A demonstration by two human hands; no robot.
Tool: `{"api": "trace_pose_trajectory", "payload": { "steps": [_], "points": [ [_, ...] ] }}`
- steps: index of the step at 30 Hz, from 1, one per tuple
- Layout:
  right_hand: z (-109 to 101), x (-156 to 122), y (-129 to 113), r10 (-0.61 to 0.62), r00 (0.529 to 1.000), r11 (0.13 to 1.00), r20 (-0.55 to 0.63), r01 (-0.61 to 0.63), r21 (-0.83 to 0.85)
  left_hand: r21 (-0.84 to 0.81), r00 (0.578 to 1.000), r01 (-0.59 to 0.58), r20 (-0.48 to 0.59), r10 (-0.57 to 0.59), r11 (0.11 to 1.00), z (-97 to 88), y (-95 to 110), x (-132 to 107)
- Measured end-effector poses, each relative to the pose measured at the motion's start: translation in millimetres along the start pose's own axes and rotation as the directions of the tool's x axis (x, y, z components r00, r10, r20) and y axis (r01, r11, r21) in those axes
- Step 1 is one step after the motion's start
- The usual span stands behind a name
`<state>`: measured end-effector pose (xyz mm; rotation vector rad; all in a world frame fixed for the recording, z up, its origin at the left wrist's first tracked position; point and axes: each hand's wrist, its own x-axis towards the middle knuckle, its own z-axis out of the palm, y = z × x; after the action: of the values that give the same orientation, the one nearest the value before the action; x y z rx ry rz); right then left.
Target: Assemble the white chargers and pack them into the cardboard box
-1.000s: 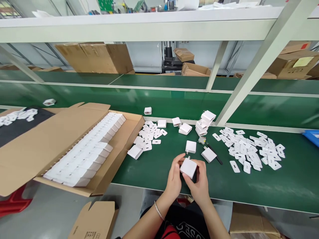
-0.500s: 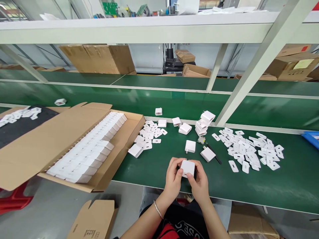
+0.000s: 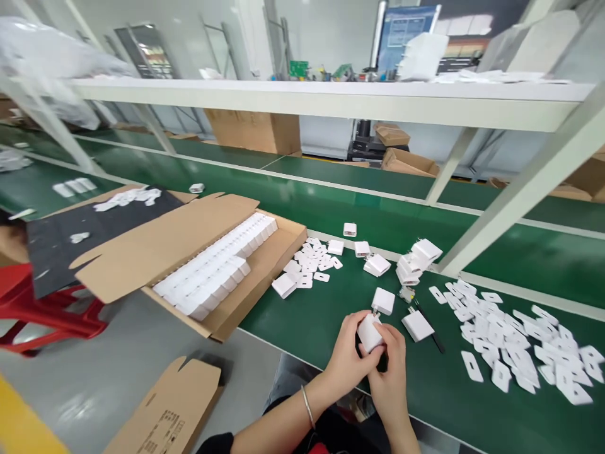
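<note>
Both hands, left [image 3: 347,359] and right [image 3: 390,372], are closing round a small white charger [image 3: 369,332]; it is looking light, rigid and smooth-sided, best pinched across its flat faces

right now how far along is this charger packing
Done: rows of white chargers fill most of the carton. In hand: left hand and right hand hold one charger. Left: loose chargers and the pile of white tabs on the bench.
</note>
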<state>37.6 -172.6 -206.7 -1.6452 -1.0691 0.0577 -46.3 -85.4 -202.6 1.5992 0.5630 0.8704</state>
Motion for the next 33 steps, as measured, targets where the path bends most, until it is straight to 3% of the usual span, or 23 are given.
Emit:
{"api": "trace_pose_trajectory", "payload": {
  "steps": [3, 5, 7, 11, 12, 14, 16, 18, 20, 24, 26, 28, 30, 33],
  "points": [
    [0.5, 5.4, 0.1, -0.045, 0.995, 0.999, 0.085, 0.044, 0.009, 0.109, 0.996, 0.038, -0.086, -0.028, 0.993, -8.2, 6.4, 9.3],
    [2.0, 8.1, -0.4, -0.031, 0.992, 0.999, 0.120, 0.029, 0.023, 0.117, 0.993, 0.027, -0.119, -0.013, 0.993, -28.8, 12.0, 20.9],
    [4.1, 8.7, 0.2, 0.021, 0.992, 0.998, 0.123, -0.027, 0.052, 0.134, 0.983, -0.006, -0.180, 0.030, 0.991, -63.6, 20.3, 36.0],
    [6.1, 5.2, 2.9, 0.173, 0.984, 0.973, 0.035, -0.176, 0.146, 0.376, 0.942, -0.050, -0.289, 0.168, 0.925, -159.4, 42.7, 73.0],
    [4.7, 4.4, 3.2, 0.191, 0.982, 0.969, 0.003, -0.189, 0.158, 0.479, 0.937, -0.017, -0.297, 0.181, 0.877, -183.5, 47.2, 82.6],
    [-3.2, 4.6, 3.6, 0.162, 0.984, 0.980, -0.075, -0.152, 0.126, 0.726, 0.945, 0.058, -0.261, 0.195, 0.685, -226.2, 51.9, 100.6],
    [-20.0, 8.1, 6.8, 0.071, 0.982, 0.997, -0.177, -0.074, -0.015, 0.893, 0.974, 0.125, -0.194, 0.119, 0.433, -258.2, 49.9, 115.1],
    [-46.1, 14.3, 15.6, -0.039, 0.958, 0.971, -0.285, -0.032, -0.239, 0.932, 0.985, 0.127, -0.158, 0.067, 0.341, -279.0, 43.1, 124.7],
    [-78.1, 20.5, 30.1, -0.092, 0.942, 0.892, -0.324, -0.066, -0.448, 0.951, 0.992, 0.105, -0.122, 0.040, 0.292, -291.2, 34.7, 128.4],
    [-135.4, 20.9, 60.9, -0.004, 0.968, 0.734, -0.252, -0.168, -0.658, 0.972, 0.992, 0.111, -0.121, 0.036, 0.208, -304.6, 21.3, 121.5],
    [-150.3, 13.9, 68.9, 0.045, 0.965, 0.689, -0.259, -0.218, -0.691, 0.980, 0.989, 0.141, -0.147, 0.033, 0.141, -308.5, 18.2, 118.4],
    [-154.6, 5.9, 71.1, 0.071, 0.954, 0.658, -0.291, -0.264, -0.705, 0.986, 0.985, 0.168, -0.169, 0.022, 0.020, -306.6, 19.4, 122.3],
    [-151.7, 0.5, 69.9, 0.069, 0.949, 0.640, -0.307, -0.278, -0.716, 0.987, 0.988, 0.152, -0.150, 0.047, -0.048, -293.2, 26.0, 136.5],
    [-143.4, -1.4, 68.1, 0.031, 0.958, 0.621, -0.286, -0.243, -0.746, 0.999, 0.988, 0.006, -0.014, 0.154, 0.051, -244.1, 41.5, 176.7]
  ]
}}
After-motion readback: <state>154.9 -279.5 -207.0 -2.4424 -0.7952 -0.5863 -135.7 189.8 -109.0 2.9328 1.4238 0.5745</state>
